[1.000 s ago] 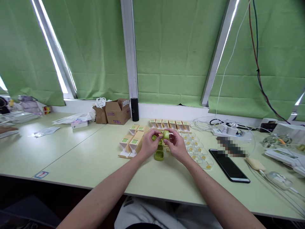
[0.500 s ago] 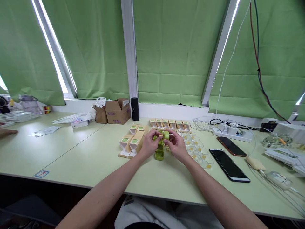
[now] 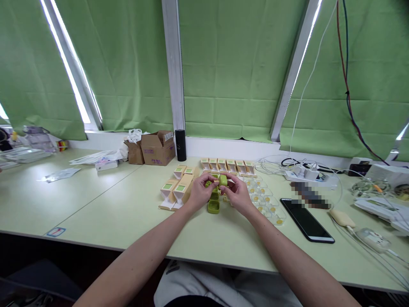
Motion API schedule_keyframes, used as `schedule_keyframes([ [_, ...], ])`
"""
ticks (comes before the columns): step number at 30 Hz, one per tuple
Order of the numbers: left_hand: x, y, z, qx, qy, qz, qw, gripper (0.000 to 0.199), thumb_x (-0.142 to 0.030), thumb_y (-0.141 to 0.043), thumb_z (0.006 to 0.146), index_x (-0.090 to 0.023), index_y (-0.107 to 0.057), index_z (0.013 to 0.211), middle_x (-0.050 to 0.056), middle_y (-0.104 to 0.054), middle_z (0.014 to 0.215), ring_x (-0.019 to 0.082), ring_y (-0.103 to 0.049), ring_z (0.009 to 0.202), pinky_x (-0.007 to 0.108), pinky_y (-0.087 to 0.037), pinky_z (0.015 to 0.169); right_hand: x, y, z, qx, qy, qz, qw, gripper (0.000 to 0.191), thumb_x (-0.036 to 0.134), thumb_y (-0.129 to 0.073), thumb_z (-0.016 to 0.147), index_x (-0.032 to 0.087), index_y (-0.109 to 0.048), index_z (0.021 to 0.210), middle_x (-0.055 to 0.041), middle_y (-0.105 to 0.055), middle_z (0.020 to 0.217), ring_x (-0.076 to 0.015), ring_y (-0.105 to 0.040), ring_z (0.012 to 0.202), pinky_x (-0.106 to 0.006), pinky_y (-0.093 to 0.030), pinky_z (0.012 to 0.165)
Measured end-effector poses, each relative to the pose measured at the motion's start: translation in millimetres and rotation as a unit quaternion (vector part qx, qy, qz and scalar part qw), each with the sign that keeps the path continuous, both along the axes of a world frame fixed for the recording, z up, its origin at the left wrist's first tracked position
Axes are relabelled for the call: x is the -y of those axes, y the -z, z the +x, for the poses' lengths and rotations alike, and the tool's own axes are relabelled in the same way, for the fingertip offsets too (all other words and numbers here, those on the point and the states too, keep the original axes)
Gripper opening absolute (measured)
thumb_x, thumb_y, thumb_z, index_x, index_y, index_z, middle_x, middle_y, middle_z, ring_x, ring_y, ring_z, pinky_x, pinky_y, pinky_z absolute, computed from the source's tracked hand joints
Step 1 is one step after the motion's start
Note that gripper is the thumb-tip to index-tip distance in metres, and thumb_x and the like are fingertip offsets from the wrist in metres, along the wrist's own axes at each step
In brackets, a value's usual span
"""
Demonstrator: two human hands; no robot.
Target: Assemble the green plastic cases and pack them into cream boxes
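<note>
A small glossy green box (image 3: 223, 181) is held above the table, gripped by the fingers of my right hand (image 3: 238, 194). My left hand (image 3: 201, 192) is closed in a pinch, its fingertips close against the box's left side. Whatever those left fingers hold is too small to make out. Below my hands, several open green boxes stand in a row, the nearest one (image 3: 214, 207) upright with its hollow facing up. To the right of my right hand lie rows of clear plastic pieces (image 3: 267, 199) with yellow centres.
Folded cardboard packages (image 3: 181, 189) with green windows stand left of my hands, and a row of similar ones (image 3: 231, 166) stands behind. Further right are a black phone (image 3: 307, 220), a blurred-out dark object (image 3: 309, 195), a power strip (image 3: 311, 181) and cables. A brown carton (image 3: 158, 149) and black cylinder (image 3: 180, 146) sit at the back.
The green box in my right hand has turned slightly; both my hands stay nearly in place. Another person's hand at the far left has almost left the view.
</note>
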State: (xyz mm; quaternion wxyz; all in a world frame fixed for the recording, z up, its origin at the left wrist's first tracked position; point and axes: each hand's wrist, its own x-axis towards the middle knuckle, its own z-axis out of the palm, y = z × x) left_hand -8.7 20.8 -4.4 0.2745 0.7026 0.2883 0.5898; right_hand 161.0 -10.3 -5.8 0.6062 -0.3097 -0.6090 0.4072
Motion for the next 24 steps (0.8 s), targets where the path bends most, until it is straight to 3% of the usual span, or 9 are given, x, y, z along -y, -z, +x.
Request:
schedule_keyframes([
  [7, 4.7, -3.7, 0.7, -0.035, -0.036, 0.021, 0.999, 0.011, -0.03, -0.073, 0.089, -0.019, -0.07, 0.089, 0.004, -0.069, 0.087, 0.018, -0.065, 0.082, 0.031, -0.053, 0.076, 4.7, -7.7, -1.4, 0.006, 0.003, 0.024, 1.0, 0.054, 0.055, -0.079, 0.082, 0.026, -0.064, 0.125, -0.0051, -0.072, 0.1, -0.0193, -0.068, 0.078, -0.036, -0.061, 0.07],
  [10, 6.6, -4.9, 0.3, -0.043, -0.037, 0.029, 0.998, 0.015, -0.03, -0.075, 0.088, -0.019, -0.069, 0.098, 0.007, -0.071, 0.097, 0.02, -0.067, 0.09, 0.034, -0.055, 0.083, 6.5, -10.7, 0.3, 0.016, 0.013, 0.021, 1.0, 0.051, 0.057, -0.073, 0.089, 0.025, -0.065, 0.128, -0.004, -0.071, 0.093, -0.0184, -0.066, 0.076, -0.035, -0.06, 0.072],
  [13, 8.4, -5.3, -0.9, -0.054, -0.029, 0.017, 0.998, 0.031, -0.027, -0.077, 0.086, -0.02, -0.068, 0.115, 0.01, -0.071, 0.112, 0.022, -0.068, 0.101, 0.038, -0.055, 0.093, 5.4, -10.5, 3.3, 0.046, 0.045, 0.015, 0.998, 0.049, 0.052, -0.069, 0.093, 0.025, -0.066, 0.133, -0.0042, -0.069, 0.091, -0.0183, -0.064, 0.077, -0.034, -0.057, 0.071],
  [15, 10.2, -6.3, -2.1, -0.062, -0.029, 0.013, 0.998, 0.039, -0.026, -0.078, 0.085, -0.02, -0.066, 0.122, 0.01, -0.069, 0.117, 0.023, -0.068, 0.106, 0.041, -0.055, 0.098, 3.2, -8.6, 4.8, 0.056, 0.072, 0.033, 0.995, 0.048, 0.047, -0.069, 0.093, 0.026, -0.066, 0.136, -0.0072, -0.069, 0.104, -0.0198, -0.065, 0.086, -0.034, -0.057, 0.074],
  [19, 14.0, -10.2, -3.9, -0.073, -0.041, 0.018, 0.996, 0.038, -0.026, -0.077, 0.086, -0.021, -0.069, 0.122, 0.01, -0.067, 0.119, 0.026, -0.064, 0.115, 0.044, -0.054, 0.102, -1.7, -3.2, 5.8, 0.073, 0.13, 0.086, 0.985, 0.054, 0.034, -0.072, 0.088, 0.028, -0.062, 0.141, -0.0099, -0.064, 0.125, -0.023, -0.065, 0.105, -0.04, -0.058, 0.088],
  [24, 14.2, -12.8, -3.6, -0.085, -0.045, 0.018, 0.995, 0.039, -0.025, -0.08, 0.084, -0.024, -0.071, 0.121, 0.01, -0.069, 0.122, 0.03, -0.053, 0.131, 0.046, -0.051, 0.105, -2.5, -1.1, 6.2, 0.121, 0.188, 0.149, 0.963, 0.056, 0.025, -0.072, 0.086, 0.027, -0.058, 0.14, -0.01, -0.065, 0.123, -0.026, -0.064, 0.111, -0.044, -0.058, 0.092],
])
